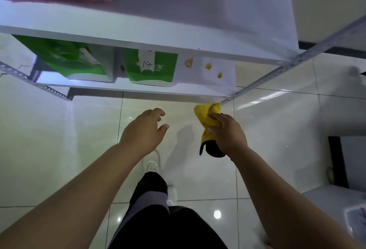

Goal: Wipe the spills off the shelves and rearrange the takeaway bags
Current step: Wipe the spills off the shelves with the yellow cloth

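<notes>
Lower shelf [138, 92] holds two green takeaway bags [152, 68], left and middle. Left hand [144, 132] is loose, holding nothing; right hand [227, 132] grips a yellow cloth [208, 114] just under the shelf's right corner. Small yellowish spills [208, 66] sit right of the bags.

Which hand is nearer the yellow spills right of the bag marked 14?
Right. The right hand, gripping the yellow cloth, is just in front of the lower shelf, below the spills. The open left hand is further left, below the green bag.
</notes>
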